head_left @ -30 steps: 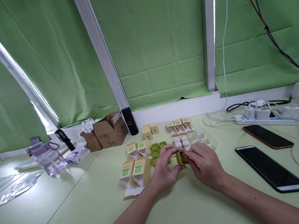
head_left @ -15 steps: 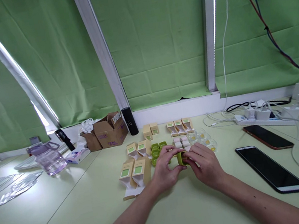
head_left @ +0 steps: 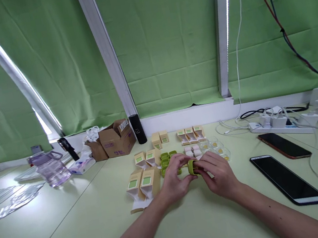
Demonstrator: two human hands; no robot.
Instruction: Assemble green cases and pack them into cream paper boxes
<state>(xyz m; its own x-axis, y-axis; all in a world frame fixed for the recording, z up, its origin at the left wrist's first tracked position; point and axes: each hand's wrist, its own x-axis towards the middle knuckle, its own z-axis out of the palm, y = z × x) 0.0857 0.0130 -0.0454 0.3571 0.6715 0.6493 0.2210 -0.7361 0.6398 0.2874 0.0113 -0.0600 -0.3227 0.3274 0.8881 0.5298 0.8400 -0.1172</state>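
Observation:
My left hand [head_left: 175,179] and my right hand [head_left: 218,174] meet over the middle of the table, fingers pinched together on a small green round case [head_left: 192,167] held between them. Just behind the hands lie more green cases [head_left: 165,159], small pale pink pieces [head_left: 193,152] and small clear lids with yellow dots [head_left: 219,150]. Tan cardboard boxes with green labels [head_left: 145,182] stand open to the left of my left hand, with more of them [head_left: 190,134] farther back.
Two black phones [head_left: 287,178] lie to the right, near a white power strip [head_left: 272,124] with cables. A brown carton [head_left: 116,138], a black cylinder [head_left: 138,128] and a clear purple jug [head_left: 49,167] stand at the back left.
The green case has tilted slightly between my fingers; both hands stay in the same place.

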